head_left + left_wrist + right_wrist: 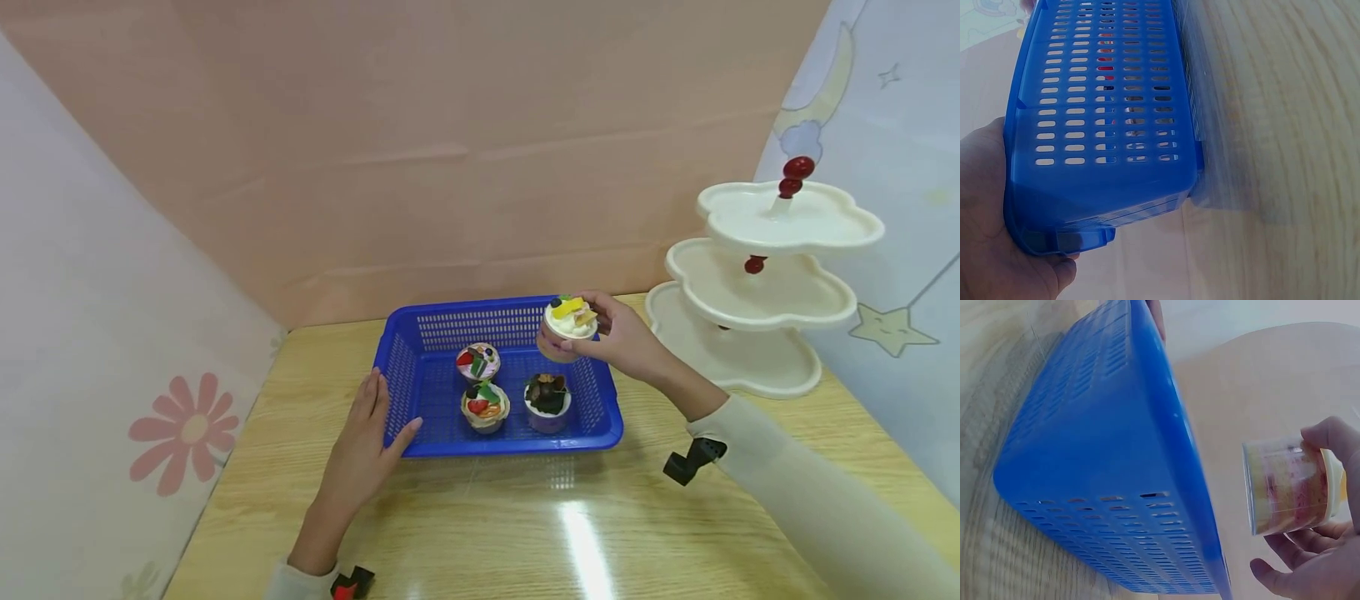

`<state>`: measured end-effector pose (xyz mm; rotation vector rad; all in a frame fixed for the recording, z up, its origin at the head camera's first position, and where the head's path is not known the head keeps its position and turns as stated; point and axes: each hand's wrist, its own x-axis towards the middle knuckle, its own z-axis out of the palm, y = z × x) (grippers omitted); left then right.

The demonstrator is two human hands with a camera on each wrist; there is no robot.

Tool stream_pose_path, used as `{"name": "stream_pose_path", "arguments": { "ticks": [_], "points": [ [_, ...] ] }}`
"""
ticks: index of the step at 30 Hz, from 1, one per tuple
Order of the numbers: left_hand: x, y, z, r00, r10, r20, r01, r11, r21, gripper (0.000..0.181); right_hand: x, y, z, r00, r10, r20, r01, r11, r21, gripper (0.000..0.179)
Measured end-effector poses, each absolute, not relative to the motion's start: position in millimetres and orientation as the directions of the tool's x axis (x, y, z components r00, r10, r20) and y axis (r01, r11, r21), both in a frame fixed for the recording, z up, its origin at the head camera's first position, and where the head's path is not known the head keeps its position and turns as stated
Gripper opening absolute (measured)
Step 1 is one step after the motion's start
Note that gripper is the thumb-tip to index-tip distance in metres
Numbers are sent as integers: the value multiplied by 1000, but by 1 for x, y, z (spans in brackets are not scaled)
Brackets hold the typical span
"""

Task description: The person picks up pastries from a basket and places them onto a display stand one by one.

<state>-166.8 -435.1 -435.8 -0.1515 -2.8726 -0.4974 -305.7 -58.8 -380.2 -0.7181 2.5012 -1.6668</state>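
My right hand [618, 337] pinches a clear cup of layered cake [1288, 487], holding it above the right end of a blue plastic basket [510, 452]. Cream, yellow fruit and a dark berry top this cake cup. Along the basket's left rim lies my left hand [362, 446], its fingers fairly straight and touching the edge. Inside the basket stand a cupcake with a red and green topping [477, 362], another with strawberry and orange pieces [484, 407], and a cup with dark chocolate topping [547, 403].
A white three-tier stand [757, 283] with red knobs rises at the back right of the wooden table [480, 517]. A pinkish cloth [450, 167] hangs behind the basket. Patterned cloths hang at the left and right.
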Motion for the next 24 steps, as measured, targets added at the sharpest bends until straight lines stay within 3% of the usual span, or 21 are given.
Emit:
{"name": "stream_pose_path", "arguments": {
  "ticks": [9,17,24],
  "points": [
    [-167,-434,-434,-969,67,240,143,937,318,88,-290,-43,-371,-911,-339,236,-341,296,-892,67],
    [-168,-436,-434,-944,132,303,227,925,306,60,-277,-20,-353,-936,-229,267,-330,312,-891,63],
    [-164,-439,-434,-947,141,288,228,927,298,55,-269,1,-332,-927,-169,336,-374,320,-870,61]
  ]
}}
